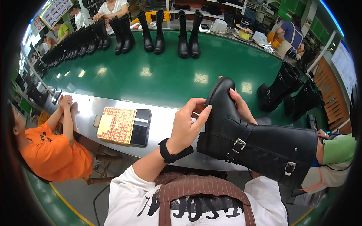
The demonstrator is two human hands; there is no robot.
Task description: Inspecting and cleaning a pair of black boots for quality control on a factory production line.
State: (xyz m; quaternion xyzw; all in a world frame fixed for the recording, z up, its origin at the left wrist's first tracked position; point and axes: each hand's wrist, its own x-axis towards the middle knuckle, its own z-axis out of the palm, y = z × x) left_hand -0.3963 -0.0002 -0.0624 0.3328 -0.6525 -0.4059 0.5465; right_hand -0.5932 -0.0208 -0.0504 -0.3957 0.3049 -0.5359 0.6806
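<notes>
A tall black leather boot [260, 145] with silver buckles lies on its side in front of me, toe up and shaft pointing right. My right hand [241, 103] reaches from behind it and grips the foot, its fingers showing past the toe and instep; the rest is hidden by the boot. My left hand [190, 122], with a black wristband, is at the sole side near the toe. Its fingers are curled, and thumb and forefinger meet the sole edge. Left of it, yellow sheets of round red stickers [116, 125] lie beside a black phone [141, 127] on the metal bench edge.
Pairs of black boots stand along the far side of the green belt [158, 79], with a long row at the far left. More boots [281, 84] stand at right. A person in orange [56, 150] sits at left; a person in green [337, 150] is close at right.
</notes>
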